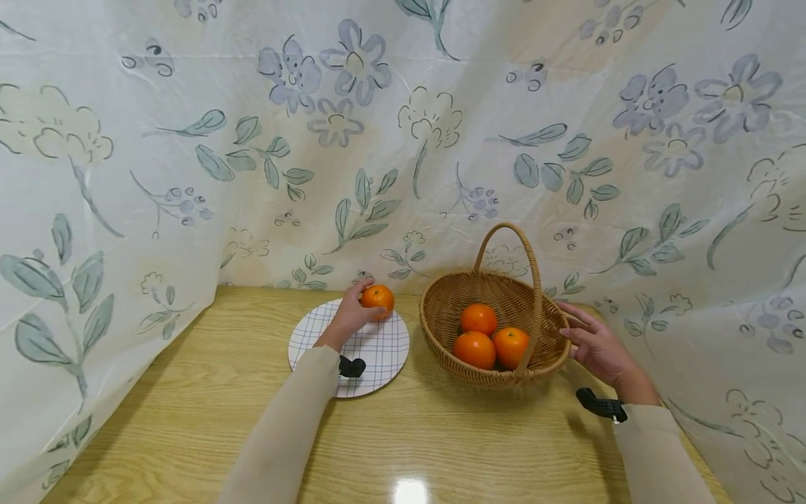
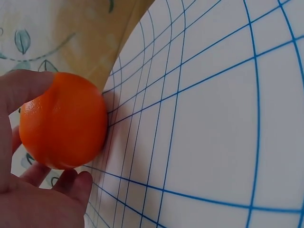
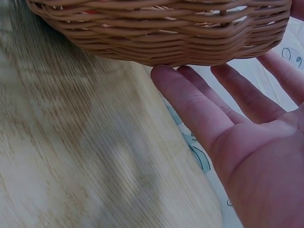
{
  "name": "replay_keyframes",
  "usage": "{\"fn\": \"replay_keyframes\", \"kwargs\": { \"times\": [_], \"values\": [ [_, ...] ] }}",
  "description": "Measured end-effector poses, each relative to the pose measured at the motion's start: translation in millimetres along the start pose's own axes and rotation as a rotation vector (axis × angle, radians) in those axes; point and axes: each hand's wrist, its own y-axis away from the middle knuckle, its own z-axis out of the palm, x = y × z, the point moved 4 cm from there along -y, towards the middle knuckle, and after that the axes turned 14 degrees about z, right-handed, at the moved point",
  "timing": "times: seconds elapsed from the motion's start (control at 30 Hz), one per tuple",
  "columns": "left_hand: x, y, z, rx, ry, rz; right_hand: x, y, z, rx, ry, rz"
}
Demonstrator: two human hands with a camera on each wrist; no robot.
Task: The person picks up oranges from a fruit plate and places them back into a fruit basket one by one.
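Note:
On the far part of a round white plate with a blue grid [image 1: 384, 357], my left hand [image 1: 354, 312] holds an orange [image 1: 380, 299]. The left wrist view shows the thumb on one side of the orange [image 2: 66, 121] and fingertips on the other. To the right stands a wicker basket [image 1: 434, 343] with a tall arched handle, holding three more oranges [image 1: 475, 350]. My right hand [image 1: 598, 346] is at the basket's right side. In the right wrist view its fairly straight fingers [image 3: 190, 102] reach up against the woven wall.
Plate and basket stand side by side on a light wooden table [image 1: 189, 420]. A floral curtain [image 1: 352, 175] hangs close behind and along both sides. Black wrist mounts [image 1: 601, 404] sit below the hands.

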Motion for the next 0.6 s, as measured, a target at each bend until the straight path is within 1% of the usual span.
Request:
{"fn": "replay_keyframes", "kwargs": {
  "times": [0.17, 0.47, 0.6],
  "values": [
    [-1.6, -0.7, 0.6, 0.002, 0.013, -0.002, 1, 2.4, 2, 0.018, 0.001, 0.000],
    [0.5, 4.5, -0.4, -0.012, -0.001, 0.002, 3, 11.9, 11, 0.060, 0.014, 0.004],
    [1.3, 7.4, -1.2, -0.019, -0.013, -0.001, 4, 16.8, 15, 0.060, 0.011, 0.002]
  ]
}}
